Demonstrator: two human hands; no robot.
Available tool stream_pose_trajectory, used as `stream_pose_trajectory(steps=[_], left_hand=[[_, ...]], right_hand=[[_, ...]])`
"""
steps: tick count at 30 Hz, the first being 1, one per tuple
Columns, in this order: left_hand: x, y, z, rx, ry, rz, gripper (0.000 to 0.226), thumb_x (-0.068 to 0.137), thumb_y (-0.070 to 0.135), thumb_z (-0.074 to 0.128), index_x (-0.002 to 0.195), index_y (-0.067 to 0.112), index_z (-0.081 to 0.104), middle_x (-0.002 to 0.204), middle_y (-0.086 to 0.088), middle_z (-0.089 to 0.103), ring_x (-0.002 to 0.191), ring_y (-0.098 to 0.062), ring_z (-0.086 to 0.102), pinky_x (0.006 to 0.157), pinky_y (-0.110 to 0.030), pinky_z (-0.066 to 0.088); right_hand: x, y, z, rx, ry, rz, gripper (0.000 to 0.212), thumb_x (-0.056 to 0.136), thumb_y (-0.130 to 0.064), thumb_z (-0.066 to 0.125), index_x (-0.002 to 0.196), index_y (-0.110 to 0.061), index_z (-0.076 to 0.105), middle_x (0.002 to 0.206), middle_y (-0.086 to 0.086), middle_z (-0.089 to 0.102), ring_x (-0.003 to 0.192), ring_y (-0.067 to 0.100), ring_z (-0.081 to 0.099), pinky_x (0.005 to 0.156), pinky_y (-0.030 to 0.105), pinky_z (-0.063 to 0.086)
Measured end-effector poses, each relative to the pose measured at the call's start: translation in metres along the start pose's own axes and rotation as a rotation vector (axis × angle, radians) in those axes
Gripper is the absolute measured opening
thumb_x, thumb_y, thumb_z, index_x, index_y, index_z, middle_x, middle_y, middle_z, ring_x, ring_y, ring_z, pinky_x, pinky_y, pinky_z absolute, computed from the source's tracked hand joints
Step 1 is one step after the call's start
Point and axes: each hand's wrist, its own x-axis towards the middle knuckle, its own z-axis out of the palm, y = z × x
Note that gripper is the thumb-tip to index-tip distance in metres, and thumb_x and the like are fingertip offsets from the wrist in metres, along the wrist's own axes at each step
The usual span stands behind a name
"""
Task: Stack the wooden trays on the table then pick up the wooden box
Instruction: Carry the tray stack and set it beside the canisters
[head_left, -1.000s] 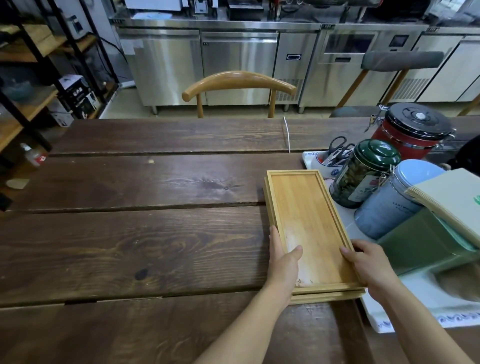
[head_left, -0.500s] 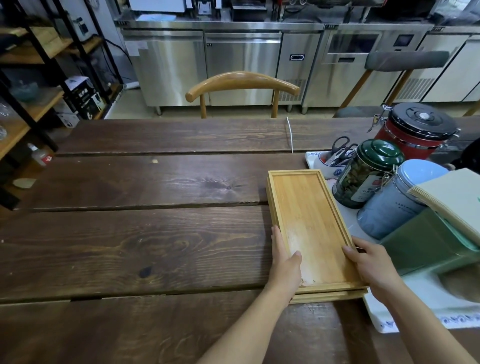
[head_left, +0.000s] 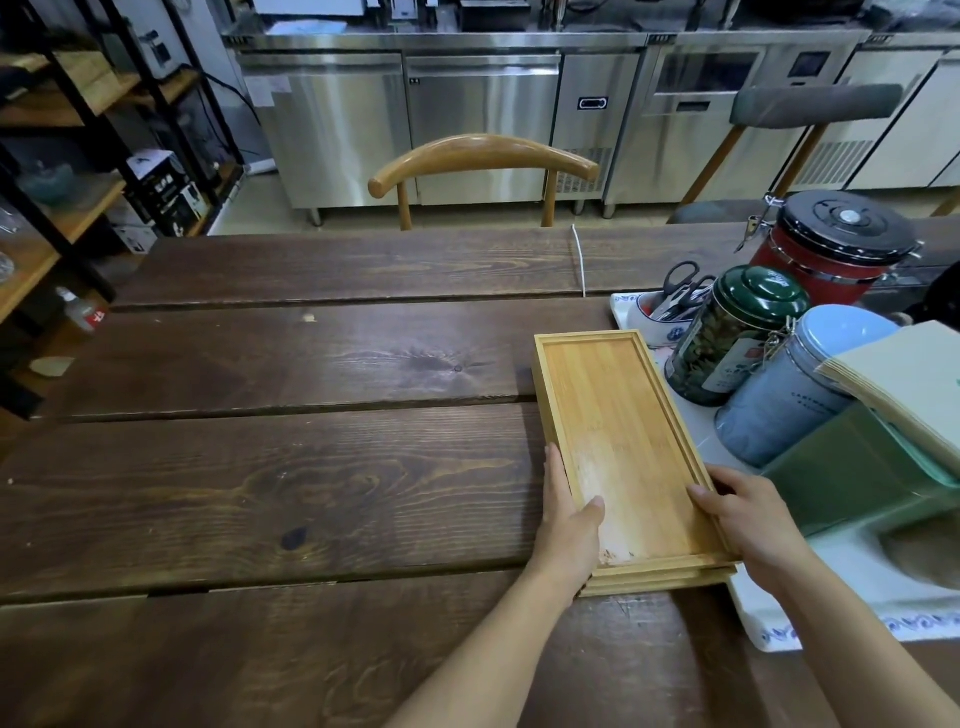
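Observation:
A stack of light wooden trays (head_left: 618, 431) lies on the dark wooden table (head_left: 270, 467), right of centre, long side running away from me. My left hand (head_left: 569, 519) grips the stack's left edge near the front corner, thumb resting inside the top tray. My right hand (head_left: 748, 514) holds the right edge near the front, thumb on the rim. The edges of lower trays show under the top one at the front. I see no separate wooden box.
Right of the trays stand a green tin (head_left: 732, 332), a blue-lidded tin (head_left: 800, 384), a red canister (head_left: 831, 244) and a dish with scissors (head_left: 670, 306) on a white mat (head_left: 810, 597). A green box (head_left: 872, 478) holds paper sheets. A chair (head_left: 483, 161) faces the far edge.
Both hands keep their hold on the tray stack, which has hardly moved. The view has shifted slightly.

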Motion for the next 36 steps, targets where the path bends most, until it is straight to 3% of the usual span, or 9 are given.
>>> stream_pose_trajectory(steps=[3,12,24,36], left_hand=[[0.001,-0.0031,-0.0008,-0.003,-0.01,0.01,0.077,0.095,0.024,0.046,0.145,0.055,-0.003,0.162,0.014,0.011,0.147,-0.018,0.02,0.119,-0.05,0.021],[0.0024,-0.0065,-0.0005,-0.033,-0.023,0.006,0.079,0.096,0.018,0.045,0.146,0.053,-0.005,0.163,0.013,0.008,0.147,-0.018,0.017,0.119,-0.05,0.02],[0.0029,-0.0079,0.0014,-0.045,-0.034,-0.003,0.08,0.097,0.017,0.043,0.144,0.055,-0.01,0.164,0.012,0.002,0.149,-0.02,0.013,0.12,-0.053,0.017],[-0.0008,-0.0041,0.001,-0.033,-0.028,-0.013,0.081,0.097,0.014,0.043,0.146,0.053,-0.008,0.163,0.012,0.003,0.149,-0.02,0.012,0.119,-0.053,0.017]], right_hand=[[-0.0007,0.0007,0.0,-0.004,0.001,-0.009,0.035,0.092,-0.008,0.049,0.127,-0.002,0.054,0.104,0.011,0.061,0.085,0.017,0.056,0.062,0.026,0.041],[0.0009,0.0042,-0.0015,0.017,0.001,0.008,0.035,0.091,-0.007,0.05,0.126,-0.003,0.056,0.109,0.013,0.064,0.1,0.029,0.059,0.074,0.034,0.043],[-0.0026,0.0046,-0.0031,0.038,-0.022,0.006,0.033,0.092,-0.006,0.05,0.124,-0.003,0.056,0.102,0.01,0.063,0.087,0.02,0.059,0.063,0.025,0.042],[-0.0044,0.0072,-0.0055,0.064,-0.05,0.036,0.035,0.091,-0.005,0.05,0.126,-0.005,0.055,0.107,0.011,0.063,0.097,0.026,0.058,0.067,0.026,0.044]])
